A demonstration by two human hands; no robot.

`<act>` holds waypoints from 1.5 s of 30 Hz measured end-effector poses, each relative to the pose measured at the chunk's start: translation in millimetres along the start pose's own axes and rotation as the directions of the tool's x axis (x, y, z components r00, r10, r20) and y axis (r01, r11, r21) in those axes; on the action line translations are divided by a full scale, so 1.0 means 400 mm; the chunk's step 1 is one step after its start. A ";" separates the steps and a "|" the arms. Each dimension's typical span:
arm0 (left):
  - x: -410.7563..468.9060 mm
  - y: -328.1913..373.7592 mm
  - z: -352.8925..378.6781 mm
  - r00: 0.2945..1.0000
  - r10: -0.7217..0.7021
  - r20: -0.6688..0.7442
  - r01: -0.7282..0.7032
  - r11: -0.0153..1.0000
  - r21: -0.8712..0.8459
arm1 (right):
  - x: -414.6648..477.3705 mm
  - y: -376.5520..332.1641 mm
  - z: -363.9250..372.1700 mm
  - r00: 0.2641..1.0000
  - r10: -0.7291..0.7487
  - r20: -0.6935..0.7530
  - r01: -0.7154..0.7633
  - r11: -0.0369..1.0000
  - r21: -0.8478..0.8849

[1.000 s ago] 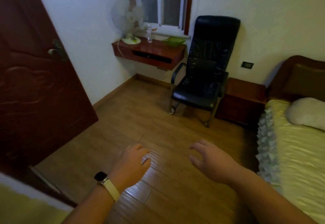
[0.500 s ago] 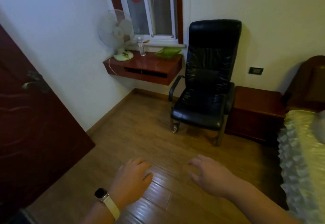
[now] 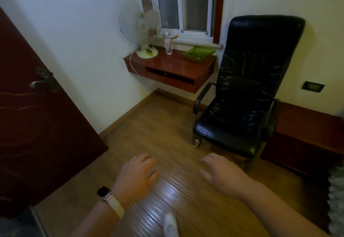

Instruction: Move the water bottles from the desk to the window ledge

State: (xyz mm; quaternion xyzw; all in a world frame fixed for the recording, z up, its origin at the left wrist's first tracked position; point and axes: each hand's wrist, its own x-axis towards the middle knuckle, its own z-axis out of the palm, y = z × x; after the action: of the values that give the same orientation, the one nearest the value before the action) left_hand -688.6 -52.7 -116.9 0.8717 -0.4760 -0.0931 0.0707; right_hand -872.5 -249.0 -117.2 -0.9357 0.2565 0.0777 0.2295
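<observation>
Head view: left hand (image 3: 136, 178) and right hand (image 3: 222, 176) hang empty, loose-fingered; apparent water bottle (image 3: 168, 46) on desk (image 3: 178, 67)

Against the far wall, under the window ledge (image 3: 197, 43): the surface (image 3: 173, 63). On it, left to right: fan (image 3: 143, 30), water bottle (image 3: 168, 46) (upright, just beside the fan's base), tray (image 3: 199, 53). Right of it, chair (image 3: 247, 87), then low cabinet (image 3: 305, 125). At far left, door (image 3: 37, 125).

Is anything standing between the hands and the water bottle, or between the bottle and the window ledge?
Nothing visible does. Only floor lies between the left hand, right hand and the desk; the office chair stands right of it, the fan left of the water bottle. The window ledge runs just behind the bottle.
</observation>
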 end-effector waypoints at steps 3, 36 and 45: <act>0.095 -0.053 0.005 1.000 -0.012 0.003 0.012 1.000 -0.011 | 0.115 -0.008 -0.016 1.000 -0.012 0.006 0.012 1.000 -0.017; 1.164 -0.747 -0.207 0.989 -0.124 -0.078 0.123 0.992 -0.015 | 1.419 -0.207 -0.307 0.990 -0.050 0.133 0.064 0.993 -0.103; 1.525 -0.877 -0.312 0.983 -0.178 -0.043 0.179 0.984 0.020 | 1.852 -0.175 -0.456 0.980 -0.072 0.186 0.076 0.997 -0.012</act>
State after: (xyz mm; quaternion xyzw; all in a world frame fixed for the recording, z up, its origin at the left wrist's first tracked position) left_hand -50.4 -374.0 -128.0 0.9133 -0.3955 -0.0754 0.0615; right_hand -196.9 -610.2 -123.8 -0.9354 0.1983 0.1586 0.2463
